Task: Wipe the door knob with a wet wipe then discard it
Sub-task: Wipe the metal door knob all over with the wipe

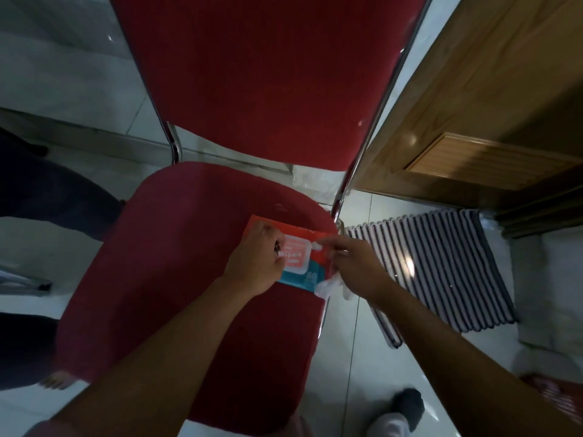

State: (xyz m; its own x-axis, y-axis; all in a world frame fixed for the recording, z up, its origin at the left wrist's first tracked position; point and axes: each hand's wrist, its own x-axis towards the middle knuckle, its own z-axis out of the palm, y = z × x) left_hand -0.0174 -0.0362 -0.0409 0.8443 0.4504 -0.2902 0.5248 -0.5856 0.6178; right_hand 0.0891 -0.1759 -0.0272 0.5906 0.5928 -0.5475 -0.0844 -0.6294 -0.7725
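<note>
A red and teal pack of wet wipes [304, 263] lies on the seat of a red chair [176, 279], near its right edge. My left hand [255, 263] presses down on the pack's left part, fingers bent over its white label flap. My right hand [356, 266] sits at the pack's right end and pinches a crumpled white wet wipe [329, 283] that hangs below its fingers. The wooden door [473, 105] stands at the upper right; its knob is out of view.
The chair's backrest [268, 74] and chrome frame [372, 127] rise ahead. A striped mat [441, 272] lies on the white tile floor by the door. Another person's legs [47, 190] are at the left. My foot [407, 405] shows at the bottom.
</note>
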